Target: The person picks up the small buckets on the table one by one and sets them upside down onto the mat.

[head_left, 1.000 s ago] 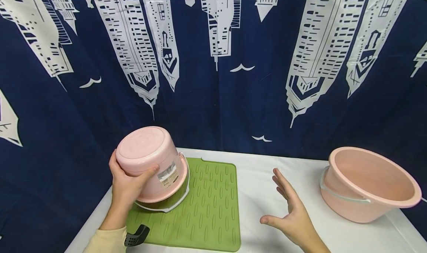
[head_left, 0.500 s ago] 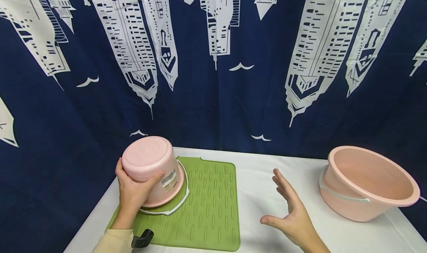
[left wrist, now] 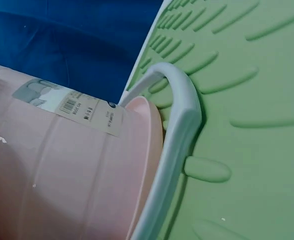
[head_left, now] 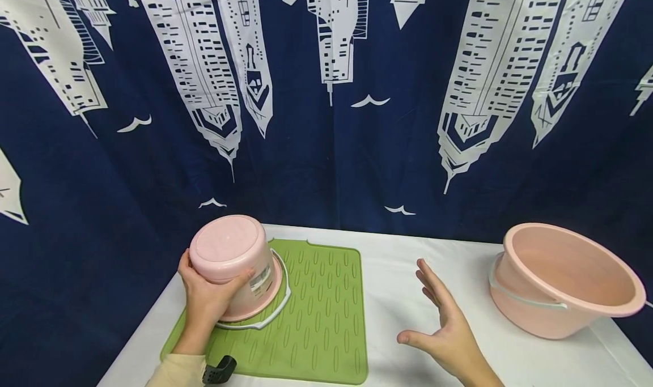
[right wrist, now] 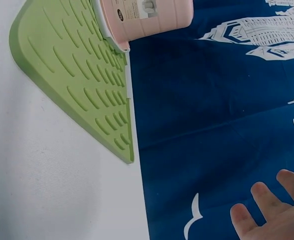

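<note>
A small pink bucket point(head_left: 228, 246) is upside down on the left part of a green ribbed mat point(head_left: 320, 313). My left hand point(head_left: 206, 296) grips its side, thumb on the near side and fingers round the left. The left wrist view shows the bucket's paper label point(left wrist: 72, 106) and its pale handle point(left wrist: 182, 115) swung down against the mat; the rim looks slightly tilted there. Over the white table, right of the mat, my right hand point(head_left: 442, 326) holds nothing. Its thumb and fingers are spread apart, and several fingertips show in the right wrist view.
A larger peach-pink bucket point(head_left: 548, 313) stands upright at the table's right side, handle hanging down. White cloth point(head_left: 390, 285) covers the table. Behind it hangs a dark blue curtain point(head_left: 336, 166) with white building prints.
My left hand has lowered the small bucket down and slightly right, onto the mat; most of this happened in the first half second. The right hand has stayed in place.
</note>
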A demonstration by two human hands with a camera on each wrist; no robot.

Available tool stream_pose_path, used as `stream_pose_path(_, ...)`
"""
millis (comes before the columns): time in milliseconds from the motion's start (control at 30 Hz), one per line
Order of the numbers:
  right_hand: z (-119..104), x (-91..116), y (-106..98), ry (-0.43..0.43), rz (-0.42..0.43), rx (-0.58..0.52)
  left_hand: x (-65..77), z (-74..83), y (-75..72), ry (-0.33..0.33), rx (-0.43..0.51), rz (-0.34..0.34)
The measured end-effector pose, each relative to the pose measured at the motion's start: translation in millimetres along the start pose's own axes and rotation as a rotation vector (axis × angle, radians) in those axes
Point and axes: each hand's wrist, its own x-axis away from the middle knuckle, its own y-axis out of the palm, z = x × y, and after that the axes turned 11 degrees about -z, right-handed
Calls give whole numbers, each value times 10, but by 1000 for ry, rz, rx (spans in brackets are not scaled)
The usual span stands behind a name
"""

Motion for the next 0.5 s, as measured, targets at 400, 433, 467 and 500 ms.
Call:
stream_pose_path(400, 5, -13, 25, -1, 1, 26, -3, -64, -30, -12, 12, -34)
stream_pose_path(433, 2, -11, 18, 1, 5, 28, -4, -65, -26, -9, 12, -37)
stream_pose_path(467, -3, -10, 8, -1, 8, 33, -3, -65, -23, -5, 12, -39)
stream_pose_path(500, -6, -9, 0, -1, 11, 33, -2, -68, -21, -5, 12, -38)
